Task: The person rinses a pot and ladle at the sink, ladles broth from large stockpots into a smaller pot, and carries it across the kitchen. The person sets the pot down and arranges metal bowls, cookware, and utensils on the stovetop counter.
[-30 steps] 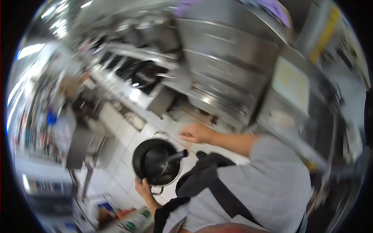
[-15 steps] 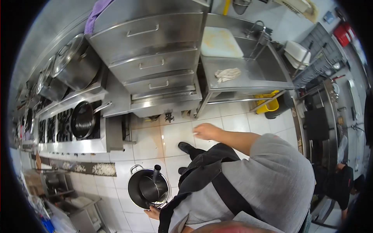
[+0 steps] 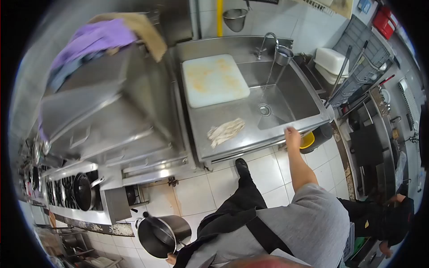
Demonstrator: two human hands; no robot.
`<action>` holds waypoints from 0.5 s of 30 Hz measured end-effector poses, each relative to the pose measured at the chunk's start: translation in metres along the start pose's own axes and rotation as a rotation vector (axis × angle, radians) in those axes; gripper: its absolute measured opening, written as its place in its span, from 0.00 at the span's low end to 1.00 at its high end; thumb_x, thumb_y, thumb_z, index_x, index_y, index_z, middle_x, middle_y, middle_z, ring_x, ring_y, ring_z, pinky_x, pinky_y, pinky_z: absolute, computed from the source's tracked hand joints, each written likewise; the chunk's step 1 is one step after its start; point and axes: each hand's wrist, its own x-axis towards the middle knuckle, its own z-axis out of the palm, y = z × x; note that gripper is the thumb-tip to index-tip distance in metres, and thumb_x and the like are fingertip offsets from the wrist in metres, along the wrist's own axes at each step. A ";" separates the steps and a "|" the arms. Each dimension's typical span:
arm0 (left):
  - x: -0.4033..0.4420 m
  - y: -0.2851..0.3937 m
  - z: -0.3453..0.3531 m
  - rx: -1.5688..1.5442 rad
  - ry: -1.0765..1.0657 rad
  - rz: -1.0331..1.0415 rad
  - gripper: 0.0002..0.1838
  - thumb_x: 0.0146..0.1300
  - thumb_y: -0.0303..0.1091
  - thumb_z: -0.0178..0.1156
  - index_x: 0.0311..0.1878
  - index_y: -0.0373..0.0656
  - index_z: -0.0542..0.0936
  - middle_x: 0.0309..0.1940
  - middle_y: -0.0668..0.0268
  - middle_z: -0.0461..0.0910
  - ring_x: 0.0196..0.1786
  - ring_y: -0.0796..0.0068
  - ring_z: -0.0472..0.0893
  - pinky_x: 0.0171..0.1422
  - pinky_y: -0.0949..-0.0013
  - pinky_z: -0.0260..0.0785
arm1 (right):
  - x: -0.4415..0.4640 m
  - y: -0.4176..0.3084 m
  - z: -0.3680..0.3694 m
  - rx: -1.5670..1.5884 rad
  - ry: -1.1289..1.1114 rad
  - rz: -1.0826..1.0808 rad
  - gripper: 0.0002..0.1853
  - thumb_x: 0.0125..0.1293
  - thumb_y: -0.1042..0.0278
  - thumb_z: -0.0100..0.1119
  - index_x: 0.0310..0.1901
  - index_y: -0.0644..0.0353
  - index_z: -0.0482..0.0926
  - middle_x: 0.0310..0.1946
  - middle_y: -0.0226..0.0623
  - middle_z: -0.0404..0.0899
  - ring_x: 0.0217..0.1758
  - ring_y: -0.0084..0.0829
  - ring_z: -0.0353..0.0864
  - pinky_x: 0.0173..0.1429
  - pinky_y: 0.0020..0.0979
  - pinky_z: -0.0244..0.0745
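My left hand (image 3: 171, 258) is mostly hidden at the bottom, closed on the side of a large metal pot (image 3: 181, 227). The pot hangs low over the floor, tilted with its mouth facing left, and a smaller vessel with a dark handle (image 3: 154, 219) sits inside it. My right hand (image 3: 292, 133) is at the front edge of the steel sink (image 3: 297, 100), fingers curled. A small pale spot shows at its fingertips; I cannot make out what it is. Water runs from the faucet (image 3: 270, 36) into the basin through or past a small metal container (image 3: 283, 55).
A stained white cutting board (image 3: 214, 80) and a crumpled cloth (image 3: 226, 131) lie on the sink's left side. Steel drawers stand left of it, then a stove with a frying pan (image 3: 83, 191). A yellow bucket (image 3: 307, 140) is below. Another person (image 3: 380, 219) stands at right.
I have stepped toward the sink, which now appears nearer. My right hand has swung up and right to its front edge. The pot in my left hand has tilted further sideways.
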 end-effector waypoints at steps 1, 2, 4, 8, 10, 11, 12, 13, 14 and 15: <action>-0.011 0.016 0.030 0.005 0.004 -0.007 0.28 0.59 0.41 0.55 0.57 0.29 0.70 0.43 0.50 0.80 0.40 0.56 0.82 0.41 0.57 0.76 | 0.048 0.000 0.030 0.235 -0.020 0.054 0.16 0.63 0.59 0.60 0.45 0.63 0.83 0.39 0.49 0.84 0.45 0.48 0.83 0.51 0.40 0.76; -0.023 0.029 0.060 0.004 0.009 -0.011 0.28 0.59 0.41 0.55 0.57 0.29 0.70 0.43 0.50 0.79 0.40 0.56 0.82 0.41 0.58 0.76 | 0.093 -0.008 0.057 0.232 0.071 -0.115 0.16 0.65 0.62 0.58 0.46 0.66 0.81 0.35 0.45 0.85 0.36 0.37 0.84 0.42 0.34 0.76; -0.046 0.063 0.111 0.004 0.031 -0.034 0.28 0.59 0.41 0.55 0.57 0.29 0.70 0.44 0.51 0.79 0.40 0.56 0.82 0.42 0.58 0.76 | 0.177 -0.041 0.099 0.266 0.194 -0.224 0.19 0.66 0.62 0.58 0.53 0.65 0.77 0.35 0.45 0.83 0.34 0.32 0.83 0.41 0.33 0.77; -0.086 0.128 0.180 0.014 0.048 -0.098 0.27 0.59 0.41 0.55 0.56 0.29 0.71 0.44 0.52 0.79 0.41 0.57 0.82 0.44 0.58 0.76 | 0.318 -0.119 0.131 0.878 0.090 0.401 0.26 0.67 0.61 0.54 0.62 0.68 0.70 0.46 0.55 0.81 0.52 0.51 0.79 0.57 0.39 0.72; -0.103 0.158 0.198 -0.002 0.075 -0.136 0.27 0.59 0.41 0.54 0.56 0.29 0.71 0.45 0.52 0.79 0.42 0.57 0.82 0.44 0.59 0.76 | 0.391 -0.110 0.191 0.769 0.223 0.342 0.25 0.68 0.61 0.52 0.61 0.70 0.70 0.48 0.56 0.79 0.54 0.52 0.78 0.59 0.40 0.70; -0.110 0.169 0.202 -0.003 0.085 -0.145 0.27 0.60 0.41 0.54 0.56 0.29 0.71 0.45 0.52 0.79 0.42 0.57 0.82 0.45 0.59 0.76 | 0.412 -0.104 0.212 0.720 0.296 0.303 0.25 0.68 0.62 0.51 0.61 0.70 0.70 0.50 0.56 0.79 0.55 0.52 0.77 0.60 0.41 0.69; -0.116 0.181 0.209 -0.017 0.097 -0.167 0.27 0.60 0.41 0.54 0.56 0.29 0.71 0.45 0.53 0.79 0.42 0.57 0.82 0.45 0.59 0.76 | 0.433 -0.098 0.233 0.666 0.368 0.267 0.24 0.69 0.62 0.50 0.61 0.71 0.70 0.51 0.57 0.78 0.56 0.53 0.76 0.61 0.41 0.68; -0.121 0.191 0.214 -0.029 0.108 -0.180 0.27 0.60 0.41 0.54 0.56 0.29 0.71 0.45 0.53 0.79 0.42 0.57 0.82 0.45 0.59 0.75 | 0.451 -0.098 0.246 0.591 0.423 0.193 0.24 0.70 0.61 0.49 0.60 0.72 0.71 0.53 0.57 0.77 0.57 0.53 0.75 0.62 0.42 0.67; -0.127 0.200 0.216 -0.043 0.126 -0.190 0.27 0.60 0.41 0.54 0.56 0.29 0.71 0.45 0.53 0.79 0.42 0.57 0.82 0.46 0.59 0.75 | 0.467 -0.096 0.259 0.516 0.476 0.120 0.24 0.71 0.60 0.47 0.60 0.72 0.71 0.55 0.58 0.75 0.59 0.53 0.74 0.64 0.44 0.66; -0.131 0.207 0.218 -0.055 0.142 -0.202 0.27 0.60 0.41 0.54 0.56 0.29 0.71 0.45 0.53 0.79 0.42 0.57 0.81 0.46 0.59 0.75 | 0.483 -0.095 0.268 0.530 0.461 0.117 0.24 0.71 0.60 0.47 0.60 0.72 0.71 0.55 0.58 0.75 0.59 0.53 0.74 0.64 0.44 0.66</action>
